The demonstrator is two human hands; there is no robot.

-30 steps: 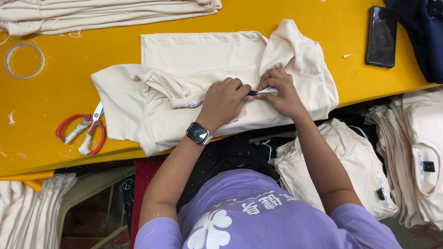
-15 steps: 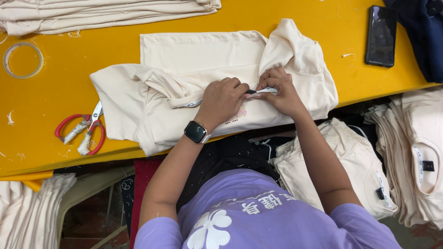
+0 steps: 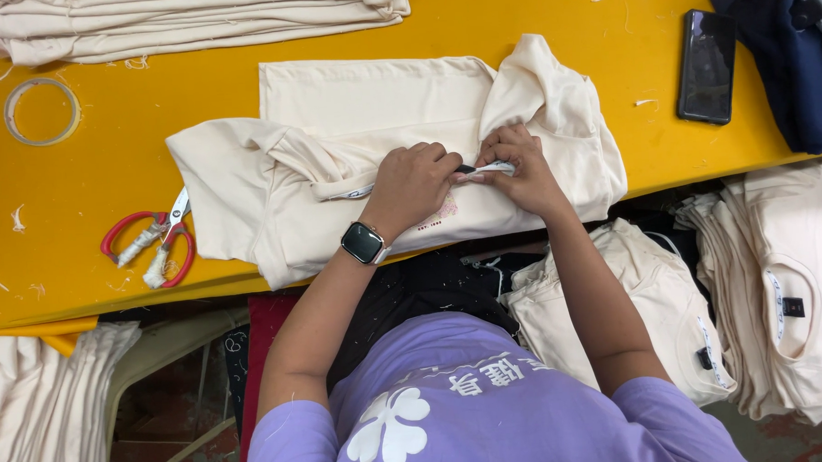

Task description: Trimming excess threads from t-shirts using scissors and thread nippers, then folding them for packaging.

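Both hands, left hand and right hand, pinch a small tag on the shirt, which lies lengthwise across the table, its hem overhanging the near edge.

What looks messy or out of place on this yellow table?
Mostly small things. Loose thread scraps litter the yellow table. The cream shirt under the left hand and right hand lies rumpled, one part bunched up. The red scissors have handles wrapped in pale material, which looks odd. Nothing appears spilled or torn.
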